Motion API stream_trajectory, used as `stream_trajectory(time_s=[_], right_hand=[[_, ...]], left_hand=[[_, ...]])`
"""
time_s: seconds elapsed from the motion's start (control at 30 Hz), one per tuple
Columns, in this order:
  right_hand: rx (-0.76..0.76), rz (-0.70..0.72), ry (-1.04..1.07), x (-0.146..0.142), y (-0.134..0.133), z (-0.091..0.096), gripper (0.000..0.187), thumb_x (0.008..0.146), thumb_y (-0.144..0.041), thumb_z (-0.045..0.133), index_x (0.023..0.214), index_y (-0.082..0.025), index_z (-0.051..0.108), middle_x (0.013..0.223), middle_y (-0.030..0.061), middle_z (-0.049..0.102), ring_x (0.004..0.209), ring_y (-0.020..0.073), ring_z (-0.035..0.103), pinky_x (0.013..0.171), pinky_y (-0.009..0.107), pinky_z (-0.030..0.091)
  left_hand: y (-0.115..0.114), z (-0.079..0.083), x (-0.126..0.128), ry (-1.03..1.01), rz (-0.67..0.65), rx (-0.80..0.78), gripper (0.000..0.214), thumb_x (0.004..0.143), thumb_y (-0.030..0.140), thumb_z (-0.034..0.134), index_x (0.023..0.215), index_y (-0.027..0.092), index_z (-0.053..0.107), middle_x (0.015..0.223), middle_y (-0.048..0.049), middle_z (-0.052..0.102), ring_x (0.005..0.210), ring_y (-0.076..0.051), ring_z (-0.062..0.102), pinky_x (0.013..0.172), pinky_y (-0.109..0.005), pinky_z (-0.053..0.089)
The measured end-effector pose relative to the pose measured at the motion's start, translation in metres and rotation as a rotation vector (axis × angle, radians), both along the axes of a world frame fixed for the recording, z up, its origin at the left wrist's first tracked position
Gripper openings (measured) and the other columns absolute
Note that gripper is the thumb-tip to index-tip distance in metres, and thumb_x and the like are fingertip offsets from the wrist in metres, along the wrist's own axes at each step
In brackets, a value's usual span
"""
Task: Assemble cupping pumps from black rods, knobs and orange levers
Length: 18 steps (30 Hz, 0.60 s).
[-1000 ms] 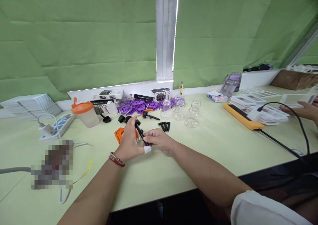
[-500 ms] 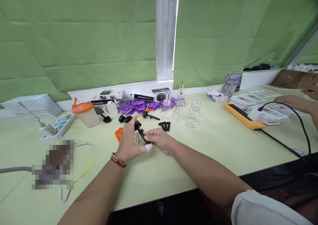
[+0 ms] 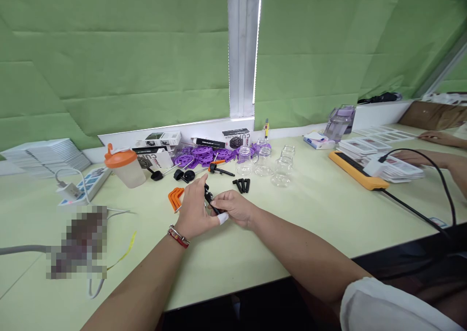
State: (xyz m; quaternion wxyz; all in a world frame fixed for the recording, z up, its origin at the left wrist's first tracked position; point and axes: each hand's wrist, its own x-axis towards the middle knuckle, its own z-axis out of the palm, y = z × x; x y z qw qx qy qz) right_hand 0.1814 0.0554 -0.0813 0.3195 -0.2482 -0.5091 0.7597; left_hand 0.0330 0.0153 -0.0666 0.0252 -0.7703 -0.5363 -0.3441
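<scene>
Two-handed grip: left hand point(image 3: 195, 205) fingers part-curled round black part point(image 3: 210, 197), right hand point(image 3: 235, 207) fingers pinched at its lower end
Black part: tilted, between the hands, over bench point(image 3: 262, 253)
Three black pegs point(image 3: 242, 185): just beyond right hand
Orange pieces point(image 3: 174, 197): beside left hand

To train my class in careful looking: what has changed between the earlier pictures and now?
The left hand shifted slightly right, toward the right hand, and now hides the far end of the black part both hold. A co-worker's hands no longer hold up the pale case. Unchanged: the glass cups and purple parts.
</scene>
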Motion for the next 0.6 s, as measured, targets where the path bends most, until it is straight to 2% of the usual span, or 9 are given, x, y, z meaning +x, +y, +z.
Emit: stream_trajectory(time_s=[0.2,0.4,0.5,0.53,0.6], right_hand=[[-0.010,0.014,0.003,0.000,0.001,-0.002,0.028,0.061,-0.035,0.077,0.065,-0.011,0.064,0.058,0.0013,0.064,0.052,0.0097,0.053,0.056,0.024,0.037],[-0.002,0.051,-0.004,0.001,0.002,0.003,0.036,0.060,-0.042,0.079,0.068,-0.010,0.066,0.059,0.0015,0.064,0.054,0.0093,0.053,0.056,0.023,0.039],[0.072,0.099,-0.037,0.005,0.005,0.010,0.042,0.065,-0.050,0.074,0.074,-0.010,0.066,0.056,0.0013,0.061,0.050,0.0105,0.054,0.053,0.025,0.042],[0.112,0.080,-0.055,0.006,0.008,0.011,0.041,0.069,-0.050,0.071,0.078,-0.010,0.066,0.057,0.0017,0.062,0.050,0.0110,0.054,0.052,0.025,0.043],[0.206,-0.048,-0.141,0.010,0.015,0.010,0.033,0.077,-0.044,0.065,0.085,-0.012,0.065,0.064,0.0033,0.065,0.052,0.0109,0.055,0.052,0.025,0.044]], left_hand=[[-0.002,0.001,0.004,-0.012,0.029,-0.011,0.101,0.058,0.047,0.070,0.142,0.016,0.023,0.123,-0.0151,0.047,0.112,-0.035,0.047,0.093,-0.049,0.038],[-0.008,0.012,0.004,-0.096,0.063,-0.087,0.099,0.056,0.047,0.073,0.141,0.020,0.028,0.115,-0.0119,0.053,0.106,-0.033,0.052,0.088,-0.047,0.042],[-0.010,0.022,-0.002,-0.251,0.027,-0.202,0.099,0.055,0.045,0.075,0.139,0.023,0.028,0.113,-0.0096,0.055,0.102,-0.030,0.055,0.086,-0.044,0.043],[-0.011,0.025,-0.005,-0.341,0.000,-0.268,0.096,0.057,0.043,0.074,0.139,0.023,0.028,0.110,-0.0087,0.056,0.099,-0.027,0.056,0.084,-0.041,0.044],[-0.012,0.032,-0.013,-0.590,-0.073,-0.436,0.085,0.065,0.042,0.068,0.137,0.023,0.028,0.103,-0.0068,0.059,0.089,-0.023,0.059,0.073,-0.034,0.047]])
